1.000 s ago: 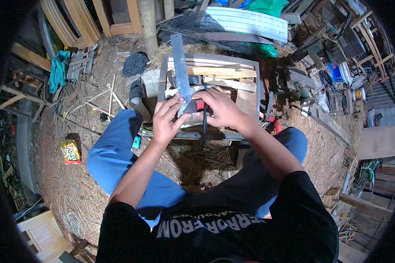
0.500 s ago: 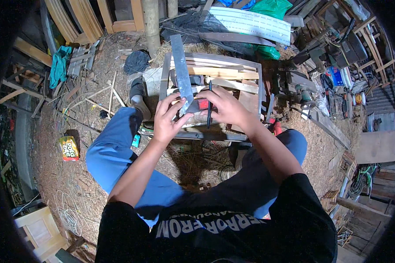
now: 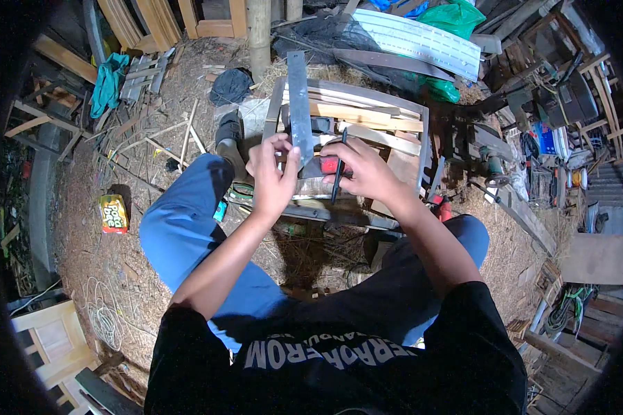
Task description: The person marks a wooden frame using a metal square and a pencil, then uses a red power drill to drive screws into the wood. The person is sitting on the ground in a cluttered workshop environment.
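Over boards [image 3: 353, 111], left fingers [image 3: 292, 164] pinch a metal strip [image 3: 299, 97], right fingers [image 3: 357, 158] a pen [image 3: 338, 173], half-covering something red [image 3: 329, 164].

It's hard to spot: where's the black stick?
Near the head view's centre, the black stick is in the right hand, right of the grey metal strip.

A yellow packet [image 3: 114, 214] and possibly pale cord [image 3: 106, 326] lie left.

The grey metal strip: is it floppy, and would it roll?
The metal strip would probably feel stiff: it looks straight along its length. Being flat, it likely wouldn't roll. It might tip if held loosely, since most of it sticks out past the left hand.
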The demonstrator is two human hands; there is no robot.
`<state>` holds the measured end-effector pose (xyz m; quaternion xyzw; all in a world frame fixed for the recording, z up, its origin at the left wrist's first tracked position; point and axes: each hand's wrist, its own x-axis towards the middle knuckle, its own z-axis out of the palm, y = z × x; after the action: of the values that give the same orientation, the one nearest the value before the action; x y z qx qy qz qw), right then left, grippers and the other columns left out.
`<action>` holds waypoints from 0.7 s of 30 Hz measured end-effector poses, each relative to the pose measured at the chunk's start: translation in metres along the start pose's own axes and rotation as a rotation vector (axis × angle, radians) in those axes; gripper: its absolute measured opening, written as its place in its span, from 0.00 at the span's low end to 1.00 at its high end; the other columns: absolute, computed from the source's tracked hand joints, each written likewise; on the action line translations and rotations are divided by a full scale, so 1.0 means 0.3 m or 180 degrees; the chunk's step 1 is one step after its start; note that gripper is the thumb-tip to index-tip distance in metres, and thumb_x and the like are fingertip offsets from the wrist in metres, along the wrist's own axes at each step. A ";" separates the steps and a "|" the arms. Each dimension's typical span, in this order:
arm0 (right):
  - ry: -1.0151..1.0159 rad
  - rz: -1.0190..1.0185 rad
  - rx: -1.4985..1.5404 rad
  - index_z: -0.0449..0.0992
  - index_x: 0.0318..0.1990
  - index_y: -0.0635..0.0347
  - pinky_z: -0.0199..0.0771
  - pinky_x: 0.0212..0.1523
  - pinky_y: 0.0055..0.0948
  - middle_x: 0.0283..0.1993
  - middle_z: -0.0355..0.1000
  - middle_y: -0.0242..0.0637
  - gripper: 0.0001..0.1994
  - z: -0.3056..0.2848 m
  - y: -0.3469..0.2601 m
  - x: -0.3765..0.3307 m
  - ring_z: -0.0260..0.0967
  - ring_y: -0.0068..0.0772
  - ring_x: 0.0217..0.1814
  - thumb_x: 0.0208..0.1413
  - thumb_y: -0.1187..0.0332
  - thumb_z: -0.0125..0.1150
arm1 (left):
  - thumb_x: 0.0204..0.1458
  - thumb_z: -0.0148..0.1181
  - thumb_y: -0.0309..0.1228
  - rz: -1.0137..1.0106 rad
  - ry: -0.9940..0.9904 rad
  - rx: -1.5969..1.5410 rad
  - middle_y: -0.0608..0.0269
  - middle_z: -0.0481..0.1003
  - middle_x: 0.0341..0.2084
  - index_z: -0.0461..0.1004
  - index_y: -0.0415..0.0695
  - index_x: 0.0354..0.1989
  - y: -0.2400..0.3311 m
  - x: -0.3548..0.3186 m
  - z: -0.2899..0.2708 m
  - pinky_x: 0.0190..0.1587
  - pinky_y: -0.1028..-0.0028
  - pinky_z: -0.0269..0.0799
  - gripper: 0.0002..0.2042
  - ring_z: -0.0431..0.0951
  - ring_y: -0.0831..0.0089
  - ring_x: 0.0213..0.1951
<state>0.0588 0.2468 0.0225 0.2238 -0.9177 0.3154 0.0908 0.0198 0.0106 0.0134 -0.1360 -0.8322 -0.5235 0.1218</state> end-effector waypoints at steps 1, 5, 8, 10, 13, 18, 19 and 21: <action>0.0005 -0.0004 -0.0031 0.78 0.61 0.50 0.77 0.53 0.48 0.49 0.75 0.43 0.30 0.000 -0.002 0.003 0.75 0.53 0.54 0.52 0.53 0.81 | 0.65 0.67 0.35 -0.0173 -0.0075 0.0326 0.60 0.77 0.45 0.83 0.43 0.46 -0.002 0.009 0.003 0.64 0.56 0.57 0.09 0.69 0.56 0.57; -0.0100 0.0050 0.0083 0.75 0.63 0.46 0.77 0.55 0.53 0.50 0.75 0.47 0.31 -0.017 -0.025 0.018 0.76 0.58 0.54 0.49 0.65 0.78 | 0.67 0.65 0.41 -0.0068 0.0179 0.0777 0.56 0.74 0.53 0.85 0.46 0.45 -0.057 0.011 0.035 0.62 0.56 0.58 0.12 0.66 0.54 0.60; -0.0004 -0.0012 0.0163 0.76 0.61 0.47 0.78 0.55 0.52 0.50 0.76 0.48 0.29 -0.022 -0.013 0.020 0.76 0.58 0.54 0.49 0.66 0.77 | 0.67 0.65 0.42 -0.0283 0.0094 0.0870 0.57 0.74 0.52 0.86 0.46 0.44 -0.028 0.018 0.063 0.62 0.53 0.58 0.13 0.66 0.54 0.60; 0.0082 -0.0087 0.0262 0.78 0.59 0.48 0.78 0.55 0.52 0.50 0.76 0.48 0.27 -0.024 -0.013 0.023 0.76 0.58 0.53 0.49 0.67 0.77 | 0.68 0.63 0.45 -0.0441 0.0083 0.0842 0.58 0.76 0.50 0.86 0.46 0.44 -0.021 0.040 0.070 0.61 0.49 0.58 0.15 0.67 0.53 0.58; 0.0113 -0.0178 0.0257 0.78 0.57 0.49 0.79 0.55 0.52 0.51 0.77 0.47 0.25 -0.009 0.005 0.024 0.77 0.58 0.53 0.48 0.69 0.76 | 0.69 0.62 0.48 -0.0730 -0.0042 0.0882 0.59 0.77 0.49 0.86 0.46 0.43 -0.015 0.070 0.062 0.60 0.47 0.59 0.17 0.68 0.52 0.57; 0.0007 -0.0246 0.0159 0.81 0.53 0.51 0.79 0.57 0.46 0.56 0.79 0.37 0.24 -0.015 0.017 0.014 0.78 0.52 0.56 0.50 0.60 0.82 | 0.69 0.60 0.50 -0.0979 0.0045 0.0905 0.55 0.80 0.47 0.84 0.46 0.42 -0.003 0.085 0.098 0.59 0.44 0.59 0.19 0.69 0.48 0.55; 0.0007 -0.0259 0.0167 0.81 0.52 0.51 0.79 0.58 0.46 0.56 0.80 0.36 0.23 -0.017 0.017 0.014 0.78 0.51 0.56 0.50 0.60 0.82 | 0.69 0.61 0.49 -0.0886 0.0040 0.0947 0.54 0.81 0.47 0.84 0.46 0.41 -0.008 0.081 0.100 0.58 0.44 0.59 0.18 0.69 0.47 0.54; 0.0050 -0.0391 0.0259 0.80 0.52 0.52 0.79 0.59 0.48 0.57 0.80 0.38 0.21 -0.013 0.017 0.016 0.78 0.53 0.57 0.49 0.66 0.78 | 0.69 0.61 0.49 -0.0922 -0.0008 0.1035 0.55 0.81 0.45 0.84 0.46 0.45 -0.011 0.079 0.103 0.59 0.41 0.60 0.18 0.69 0.46 0.56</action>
<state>0.0523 0.2512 0.0244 0.2808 -0.8879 0.3480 0.1080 -0.0052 0.0395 0.0059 0.0057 -0.9167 -0.3943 0.0647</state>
